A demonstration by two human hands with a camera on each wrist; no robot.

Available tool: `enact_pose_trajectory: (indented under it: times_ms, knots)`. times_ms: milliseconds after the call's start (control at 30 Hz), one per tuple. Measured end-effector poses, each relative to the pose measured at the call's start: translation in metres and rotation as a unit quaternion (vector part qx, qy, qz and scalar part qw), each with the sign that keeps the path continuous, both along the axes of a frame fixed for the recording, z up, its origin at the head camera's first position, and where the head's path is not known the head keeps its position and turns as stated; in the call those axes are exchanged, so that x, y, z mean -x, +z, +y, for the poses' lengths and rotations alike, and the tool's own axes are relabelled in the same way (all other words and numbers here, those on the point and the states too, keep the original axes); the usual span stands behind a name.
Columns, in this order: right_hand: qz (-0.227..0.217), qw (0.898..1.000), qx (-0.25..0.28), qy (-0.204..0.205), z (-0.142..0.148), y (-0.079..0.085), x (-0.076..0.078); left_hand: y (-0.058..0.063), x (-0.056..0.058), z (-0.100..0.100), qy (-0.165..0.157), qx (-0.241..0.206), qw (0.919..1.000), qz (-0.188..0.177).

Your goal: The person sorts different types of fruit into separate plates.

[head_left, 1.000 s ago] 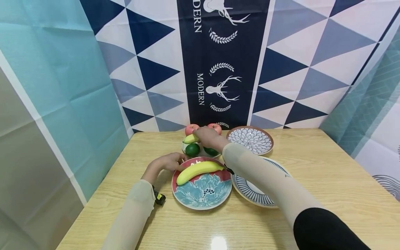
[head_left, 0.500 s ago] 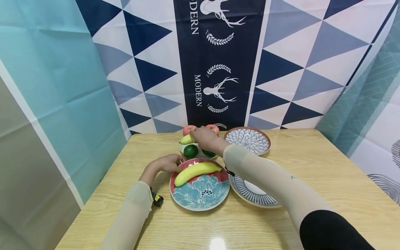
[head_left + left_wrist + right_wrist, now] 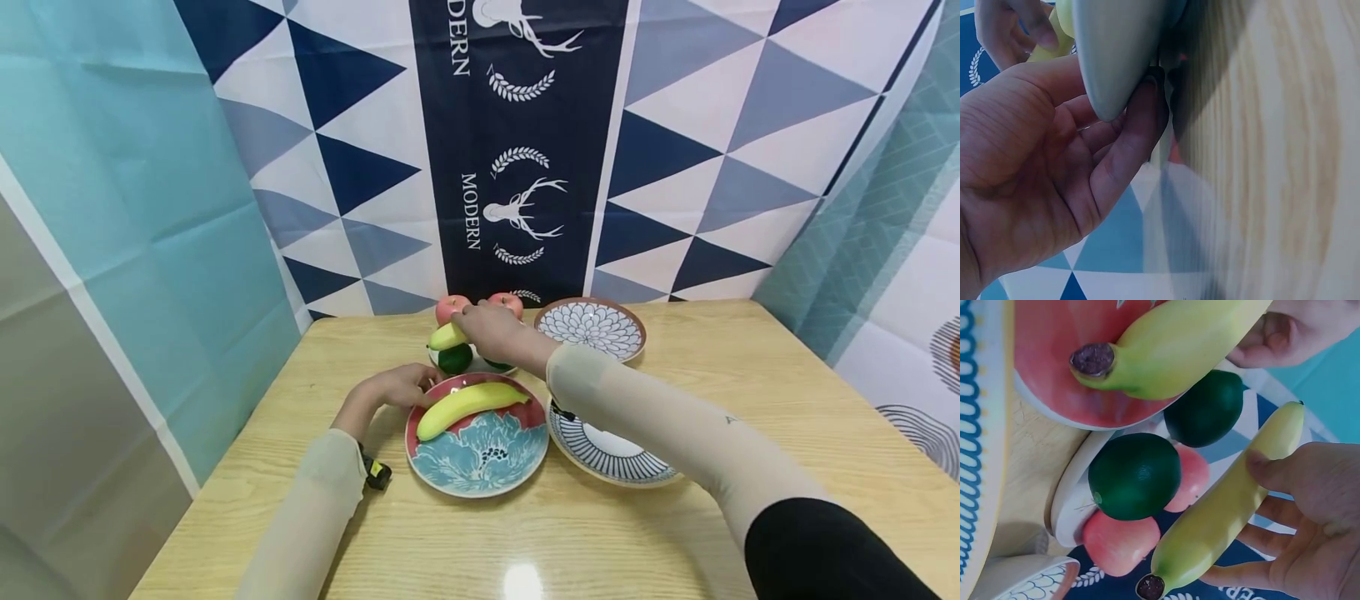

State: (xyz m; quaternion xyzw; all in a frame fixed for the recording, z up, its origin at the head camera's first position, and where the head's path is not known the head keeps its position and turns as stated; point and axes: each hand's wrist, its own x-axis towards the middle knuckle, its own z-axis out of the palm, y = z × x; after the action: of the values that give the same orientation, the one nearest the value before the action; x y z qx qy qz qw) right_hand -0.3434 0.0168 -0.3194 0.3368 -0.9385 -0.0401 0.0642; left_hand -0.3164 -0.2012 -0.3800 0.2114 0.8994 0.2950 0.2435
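My right hand (image 3: 491,329) grips a yellow banana (image 3: 1229,506), thumb on one side and fingers on the other. This banana is over a white plate (image 3: 1067,500) at the back that bears two red apples (image 3: 1121,542) and two dark green oval fruits (image 3: 1135,476). With my left hand (image 3: 401,386) I hold the left rim of a red plate with a blue flower (image 3: 480,462); fingers reach under its edge in the left wrist view. A second banana (image 3: 471,408) lies across the red part of that plate.
Right of the flowered plate stands a plate with blue stripes (image 3: 592,442), partly covered by my right sleeve (image 3: 675,433). Farther back is a brown-rimmed plate with a petal pattern (image 3: 592,325). A patterned cloth (image 3: 360,167) hangs behind the wooden table (image 3: 420,542).
The head view has shifted slightly. My right forearm has swung a little outward to the right, while both hands keep their holds and the plates stay in place.
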Motion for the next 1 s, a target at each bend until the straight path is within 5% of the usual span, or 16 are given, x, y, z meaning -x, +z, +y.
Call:
enact_pose_trajectory:
  times_ms: [333, 633, 1000]
  knots:
    - [0.027, 0.997, 0.008, 0.071, 0.007, 0.001, -0.023, -0.001, 0.002, -0.001, -0.011, 0.003, 0.9998, 0.014]
    - [0.052, 0.995, -0.012, 0.089, 0.012, -0.003, -0.049, -0.003, -0.001, -0.001, 0.023, 0.001, 0.9997, -0.007]
    - [0.041, 0.996, -0.021, 0.074, 0.013, -0.007, -0.072, -0.005, 0.001, -0.003, -0.013, -0.015, 0.9998, 0.003]
